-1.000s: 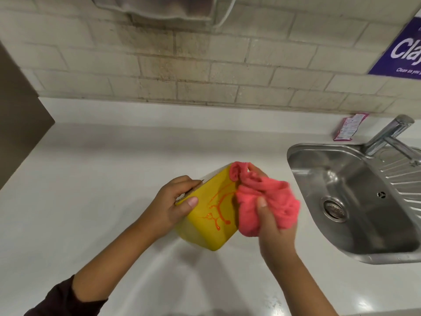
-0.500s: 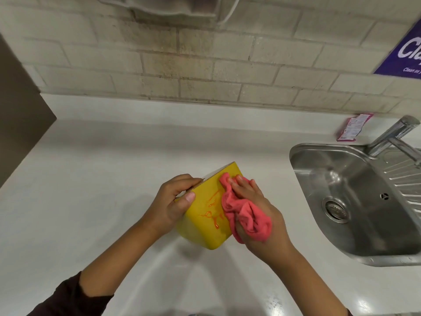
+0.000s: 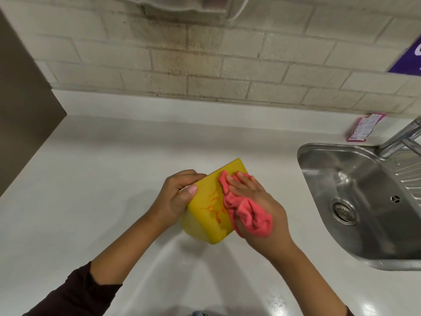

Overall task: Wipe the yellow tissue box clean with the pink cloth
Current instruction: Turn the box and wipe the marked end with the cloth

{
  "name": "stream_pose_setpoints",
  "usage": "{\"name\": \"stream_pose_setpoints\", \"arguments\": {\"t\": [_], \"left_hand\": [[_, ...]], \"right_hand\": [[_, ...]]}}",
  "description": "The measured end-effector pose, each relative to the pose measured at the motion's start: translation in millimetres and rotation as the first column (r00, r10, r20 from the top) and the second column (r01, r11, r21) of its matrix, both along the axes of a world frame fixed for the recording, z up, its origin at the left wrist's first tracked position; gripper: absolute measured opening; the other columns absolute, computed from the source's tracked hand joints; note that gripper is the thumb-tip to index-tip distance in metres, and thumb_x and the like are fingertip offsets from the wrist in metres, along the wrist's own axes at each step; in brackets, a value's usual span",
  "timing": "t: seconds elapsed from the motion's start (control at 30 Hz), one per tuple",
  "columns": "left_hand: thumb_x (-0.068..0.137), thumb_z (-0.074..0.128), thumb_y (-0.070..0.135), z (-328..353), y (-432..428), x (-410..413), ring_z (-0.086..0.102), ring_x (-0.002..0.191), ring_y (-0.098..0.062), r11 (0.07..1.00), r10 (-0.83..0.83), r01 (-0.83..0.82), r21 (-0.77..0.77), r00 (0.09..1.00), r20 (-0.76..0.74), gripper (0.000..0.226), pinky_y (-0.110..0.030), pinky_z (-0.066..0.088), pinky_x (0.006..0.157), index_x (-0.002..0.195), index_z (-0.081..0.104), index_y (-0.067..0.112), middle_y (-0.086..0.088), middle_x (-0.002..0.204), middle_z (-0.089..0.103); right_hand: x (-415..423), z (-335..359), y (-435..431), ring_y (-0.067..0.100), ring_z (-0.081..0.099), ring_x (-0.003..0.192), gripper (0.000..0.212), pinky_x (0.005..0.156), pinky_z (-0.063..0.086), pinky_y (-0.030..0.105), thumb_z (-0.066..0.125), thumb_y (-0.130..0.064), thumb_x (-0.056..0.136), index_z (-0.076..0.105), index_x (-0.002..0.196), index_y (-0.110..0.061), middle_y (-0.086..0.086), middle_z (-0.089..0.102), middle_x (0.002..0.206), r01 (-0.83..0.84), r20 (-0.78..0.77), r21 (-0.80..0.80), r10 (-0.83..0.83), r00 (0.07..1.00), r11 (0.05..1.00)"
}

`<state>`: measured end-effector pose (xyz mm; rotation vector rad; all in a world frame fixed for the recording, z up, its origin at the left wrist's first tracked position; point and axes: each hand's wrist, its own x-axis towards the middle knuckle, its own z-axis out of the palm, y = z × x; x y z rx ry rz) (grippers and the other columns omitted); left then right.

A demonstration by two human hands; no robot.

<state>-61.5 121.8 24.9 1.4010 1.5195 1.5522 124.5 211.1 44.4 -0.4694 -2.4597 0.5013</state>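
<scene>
The yellow tissue box [image 3: 205, 215] is tilted above the white counter, one face turned up toward me with orange-red streaks on it. My left hand [image 3: 176, 197] grips the box's left edge, thumb on the upper face. My right hand [image 3: 255, 201] presses the crumpled pink cloth [image 3: 246, 213] flat against the right part of that face, fingers spread over the cloth. The box's right side is hidden under cloth and hand.
A steel sink [image 3: 364, 201] with a drain and tap [image 3: 403, 137] lies to the right. A pink sachet [image 3: 362, 127] leans at the back wall. The white counter [image 3: 91, 179] stretches left to a dark panel [image 3: 20, 106].
My right hand has brought the pink cloth from beside the box onto its stained face and slid it up along it. My left hand keeps its grip.
</scene>
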Motion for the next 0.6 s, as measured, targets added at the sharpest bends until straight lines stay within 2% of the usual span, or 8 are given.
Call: {"name": "stream_pose_setpoints", "arguments": {"t": [0.07, 0.13, 0.2, 0.27, 0.33, 0.43, 0.53, 0.6], "left_hand": [[0.081, 0.04, 0.068, -1, 0, 2, 0.059, 0.076, -0.016, 1.0, 0.001, -0.001, 0.009, 1.0, -0.014, 0.048, -0.023, 0.044, 0.068, 0.096, 0.069, 0.033, 0.005, 0.081, 0.063], [0.081, 0.039, 0.069, 0, 0, 2, 0.059, 0.076, -0.013, 1.0, 0.004, -0.003, 0.013, 1.0, -0.029, 0.046, -0.021, 0.044, 0.068, 0.097, 0.068, 0.036, 0.008, 0.082, 0.063], [0.082, 0.037, 0.069, 1, 0, 1, 0.059, 0.076, -0.014, 1.0, 0.012, -0.012, 0.015, 0.999, -0.048, 0.046, -0.023, 0.045, 0.067, 0.095, 0.067, 0.037, 0.008, 0.081, 0.063], [0.083, 0.035, 0.069, 1, 0, 1, 0.059, 0.076, -0.018, 1.0, 0.025, -0.024, 0.015, 0.998, -0.062, 0.049, -0.028, 0.046, 0.067, 0.094, 0.066, 0.033, 0.004, 0.081, 0.062], [0.084, 0.033, 0.068, 1, 0, 3, 0.06, 0.078, -0.022, 0.999, 0.031, -0.029, 0.02, 0.997, -0.07, 0.053, -0.033, 0.048, 0.068, 0.096, 0.066, 0.029, 0.002, 0.081, 0.063], [0.085, 0.033, 0.067, -1, 0, 4, 0.06, 0.079, -0.026, 0.999, 0.034, -0.032, 0.035, 0.997, -0.074, 0.06, -0.037, 0.048, 0.069, 0.098, 0.068, 0.02, -0.006, 0.081, 0.064], [0.084, 0.033, 0.068, -1, 0, 4, 0.061, 0.078, -0.024, 0.998, 0.043, -0.039, 0.053, 0.996, -0.075, 0.068, -0.033, 0.047, 0.069, 0.098, 0.069, 0.012, -0.009, 0.082, 0.066], [0.084, 0.032, 0.069, -1, 0, 4, 0.06, 0.077, -0.022, 0.997, 0.049, -0.044, 0.058, 0.995, -0.087, 0.069, -0.03, 0.046, 0.069, 0.098, 0.069, 0.012, -0.007, 0.082, 0.066]], "right_hand": [[11, -1, 0, 0.007, 0.045, 0.129, 0.038, 0.111, 0.032, 0.032, 0.056, -0.019, 0.081, 0.059, 0.119, -0.021, -0.014, 0.056, 0.13, -0.042, -0.211, -0.166, 0.006, 0.978, 0.985], [11, 6, -8, 0.01, 0.053, 0.122, 0.037, 0.108, 0.037, 0.04, 0.057, -0.011, 0.076, 0.066, 0.11, -0.023, -0.023, 0.062, 0.12, -0.07, -0.367, -0.347, -0.067, 0.928, 0.935], [0, 14, -16, -0.007, 0.048, 0.12, 0.045, 0.108, 0.034, 0.028, 0.056, -0.02, 0.076, 0.06, 0.114, -0.046, -0.042, 0.054, 0.117, -0.008, -0.355, -0.424, -0.158, 0.921, 0.906], [-10, 17, -21, -0.023, 0.033, 0.121, 0.049, 0.108, 0.025, 0.015, 0.052, -0.032, 0.08, 0.046, 0.124, -0.054, -0.056, 0.039, 0.119, 0.104, -0.276, -0.34, -0.205, 0.939, 0.935], [-14, 13, -20, -0.02, 0.021, 0.129, 0.05, 0.111, 0.014, 0.012, 0.044, -0.042, 0.088, 0.034, 0.137, -0.043, -0.046, 0.034, 0.131, 0.129, -0.159, -0.19, -0.16, 0.974, 0.973], [-4, 9, -14, -0.005, 0.024, 0.135, 0.047, 0.114, 0.012, 0.016, 0.027, -0.053, 0.096, 0.044, 0.13, -0.025, -0.015, 0.038, 0.136, 0.026, -0.018, -0.049, -0.027, 0.999, 0.998], [11, 10, -9, 0.006, 0.049, 0.125, 0.025, 0.11, 0.029, 0.023, 0.052, -0.023, 0.089, 0.069, 0.101, -0.009, -0.009, 0.059, 0.122, -0.062, -0.168, -0.156, 0.035, 0.985, 0.986], [13, 15, -11, -0.003, 0.054, 0.117, 0.026, 0.103, 0.036, 0.015, 0.056, -0.011, 0.075, 0.069, 0.096, -0.016, -0.023, 0.063, 0.114, -0.082, -0.296, -0.349, -0.027, 0.955, 0.933]]}}
